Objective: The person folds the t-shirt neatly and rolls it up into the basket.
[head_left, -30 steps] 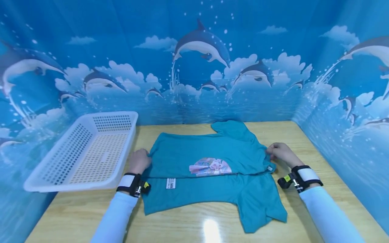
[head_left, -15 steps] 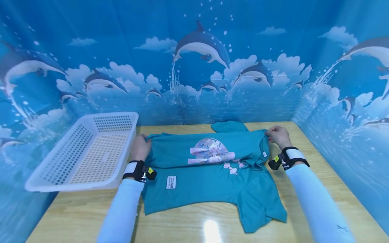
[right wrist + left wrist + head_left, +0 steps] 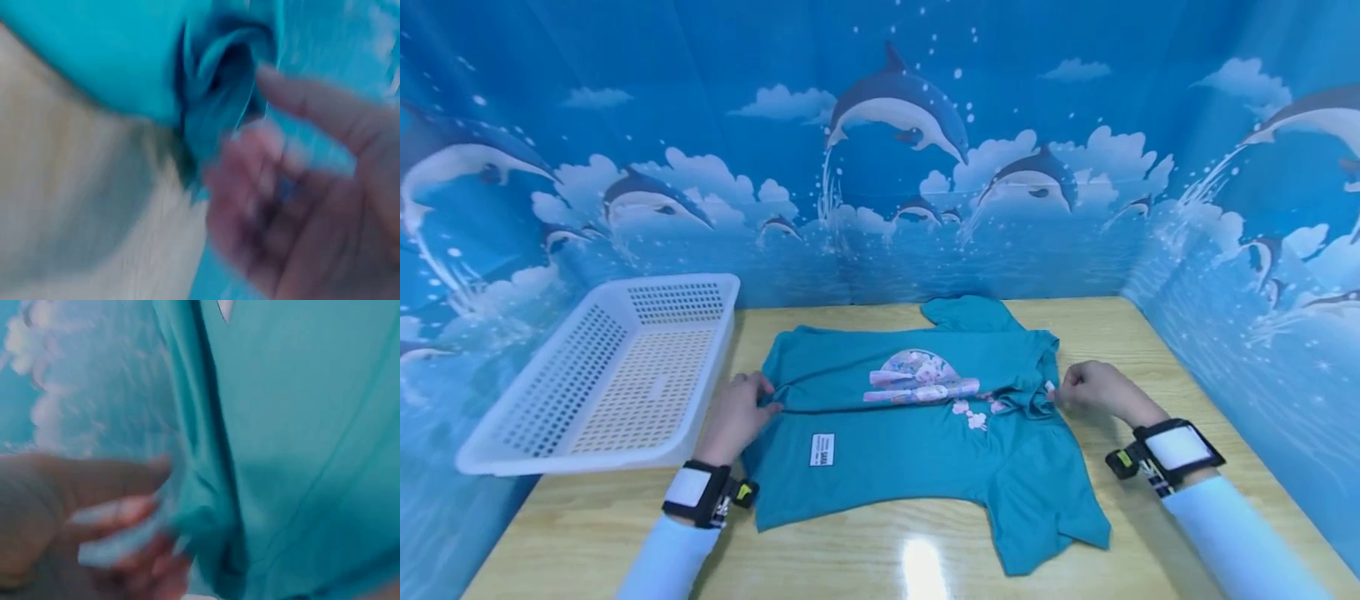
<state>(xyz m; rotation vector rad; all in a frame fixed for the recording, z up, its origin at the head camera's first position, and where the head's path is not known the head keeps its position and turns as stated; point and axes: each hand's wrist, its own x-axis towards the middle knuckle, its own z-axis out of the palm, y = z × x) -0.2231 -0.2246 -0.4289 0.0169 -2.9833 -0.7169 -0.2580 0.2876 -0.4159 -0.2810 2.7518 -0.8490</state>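
A teal T-shirt [image 3: 880, 467] lies across the table, its hem to the left and its collar end to the right. Its near-side upper layer is folded back on itself, showing a pastel print [image 3: 925, 375] and pink flowers, with a white label [image 3: 822, 449] below the fold. At the fold's left end, my left hand [image 3: 737, 417] has its thumb and forefinger parted beside the cloth. My right hand [image 3: 1097, 392] is by the bunched collar; in the right wrist view, its thumb and loosely bent fingers stand apart from each other. Both wrist views are blurred.
A white perforated plastic basket [image 3: 707, 417] stands at the left, close beside my left hand. The pale wooden table [image 3: 820, 558] carries the shirt. Blue dolphin-print sheeting [image 3: 880, 242] walls off the back and both sides.
Both hands lifted the shirt's upper layer and folded it away from me, uncovering the label and flowers. They have since let go of the fold and drawn back toward me.
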